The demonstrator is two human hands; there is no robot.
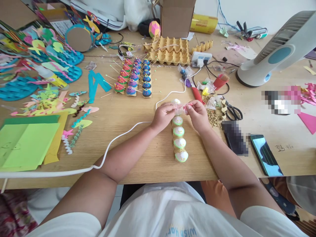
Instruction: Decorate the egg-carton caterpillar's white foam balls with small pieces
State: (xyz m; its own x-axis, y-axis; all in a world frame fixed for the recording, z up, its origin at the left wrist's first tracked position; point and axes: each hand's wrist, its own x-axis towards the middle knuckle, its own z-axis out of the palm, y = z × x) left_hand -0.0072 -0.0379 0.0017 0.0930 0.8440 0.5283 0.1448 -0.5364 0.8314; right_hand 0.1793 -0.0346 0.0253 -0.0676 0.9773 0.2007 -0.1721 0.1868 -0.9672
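Between my two hands a small clear plastic bag (179, 109) is stretched, with something pinkish-red at its right end. My left hand (163, 116) pinches its left side, and my right hand (197, 114) pinches the red end. Right below my hands runs a strip of egg-carton cups (179, 143) topped with white domes, green rims and tiny yellow bits. The strip's far end is partly hidden behind the bag and fingers.
Painted egg-carton strips (132, 79) with pins stand behind. An egg tray (172, 49), a power strip (201, 57) and a fan (269, 49) are farther back. A white cable (118, 135) crosses under my left arm. Paper cutouts (46, 102) lie left, a phone (266, 154) right.
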